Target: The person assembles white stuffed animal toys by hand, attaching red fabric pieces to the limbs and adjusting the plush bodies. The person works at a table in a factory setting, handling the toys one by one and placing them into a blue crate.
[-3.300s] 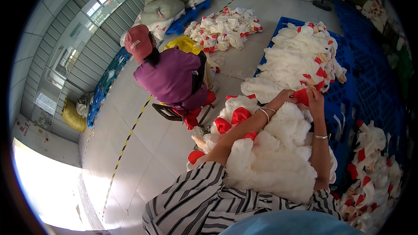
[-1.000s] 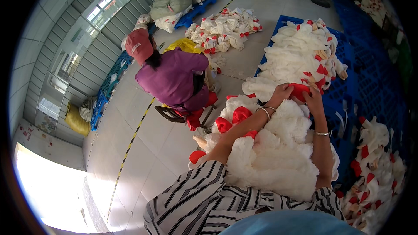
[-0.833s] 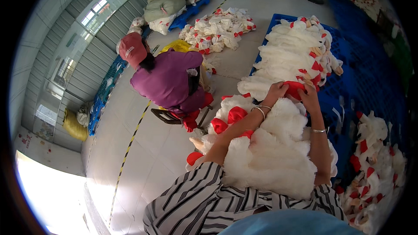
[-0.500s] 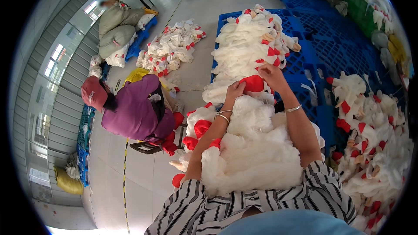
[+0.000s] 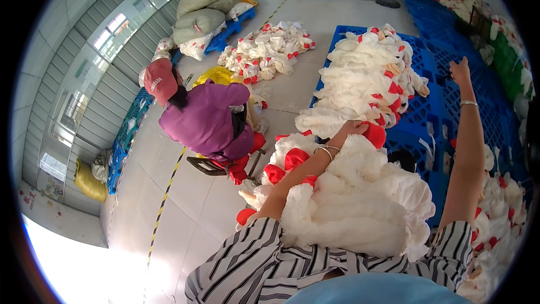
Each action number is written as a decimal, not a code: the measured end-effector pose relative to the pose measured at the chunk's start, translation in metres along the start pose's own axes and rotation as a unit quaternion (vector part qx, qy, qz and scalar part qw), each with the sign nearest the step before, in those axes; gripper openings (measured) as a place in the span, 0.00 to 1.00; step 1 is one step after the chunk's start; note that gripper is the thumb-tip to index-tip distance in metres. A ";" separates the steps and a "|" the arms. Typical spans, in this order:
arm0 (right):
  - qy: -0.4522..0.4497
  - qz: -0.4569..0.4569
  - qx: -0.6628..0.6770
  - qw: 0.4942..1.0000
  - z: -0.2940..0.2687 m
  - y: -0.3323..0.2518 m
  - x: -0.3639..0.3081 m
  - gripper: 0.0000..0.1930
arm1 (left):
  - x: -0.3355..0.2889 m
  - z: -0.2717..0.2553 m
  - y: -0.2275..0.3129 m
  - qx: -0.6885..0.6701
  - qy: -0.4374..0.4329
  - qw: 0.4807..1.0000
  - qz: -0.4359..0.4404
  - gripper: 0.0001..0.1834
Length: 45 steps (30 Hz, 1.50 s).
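Observation:
My left hand is closed on the red fabric end of a white plush piece that lies fluffy and long across my lap. Out to the right, over the blue pallet, my right hand is at the end of a stretched arm. Its fingers look curled; a small dark shape shows beside them, too small to name. More plush pieces with red ends lie by my left forearm. Beyond my left hand stands a stack of white plush pieces with red parts along its right side.
A person in purple sits on a stool to my left. Behind them are a heap of white and red pieces and large stuffed sacks. Another plush pile lies at the right. Yellow-black tape crosses the floor.
My right hand has left the red fabric end and reached out to the right over the pallet. My left hand keeps hold of it. The whole view has swung a little left.

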State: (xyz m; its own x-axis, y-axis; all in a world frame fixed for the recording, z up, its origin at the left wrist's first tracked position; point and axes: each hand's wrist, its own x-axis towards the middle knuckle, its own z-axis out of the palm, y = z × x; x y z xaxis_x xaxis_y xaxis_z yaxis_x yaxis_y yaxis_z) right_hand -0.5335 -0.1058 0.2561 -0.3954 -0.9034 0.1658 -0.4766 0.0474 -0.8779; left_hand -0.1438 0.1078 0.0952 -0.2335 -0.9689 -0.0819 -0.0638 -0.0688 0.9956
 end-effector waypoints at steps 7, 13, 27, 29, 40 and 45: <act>-0.067 0.016 -0.033 0.997 -0.025 0.016 0.035 0.36 | 0.011 -0.002 -0.012 0.004 -0.005 1.000 0.010 0.19; 0.017 0.014 -0.009 1.000 -0.024 0.006 0.004 0.40 | 0.008 -0.004 -0.009 -0.001 -0.016 1.000 0.006 0.19; 0.008 0.013 0.022 1.000 -0.005 -0.001 -0.013 0.41 | 0.017 -0.011 -0.021 0.075 -0.011 0.997 0.017 0.20; 0.001 0.016 0.017 1.000 -0.001 0.000 -0.014 0.41 | 0.013 -0.009 -0.019 0.045 -0.011 0.999 0.013 0.20; -0.036 0.012 0.018 0.999 0.003 -0.010 -0.021 0.38 | 0.009 -0.014 -0.016 0.085 0.015 0.996 0.014 0.19; -0.044 0.014 0.043 0.998 -0.008 0.001 -0.001 0.39 | 0.012 -0.005 -0.011 0.035 -0.006 0.999 0.013 0.18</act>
State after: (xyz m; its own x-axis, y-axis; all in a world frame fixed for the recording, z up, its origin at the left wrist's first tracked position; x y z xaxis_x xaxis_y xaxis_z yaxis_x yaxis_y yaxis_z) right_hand -0.5403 -0.1017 0.2593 -0.3358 -0.9361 0.1050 -0.3952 0.0388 -0.9178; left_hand -0.1414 0.0957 0.0830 -0.2471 -0.9673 -0.0565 -0.1246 -0.0261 0.9919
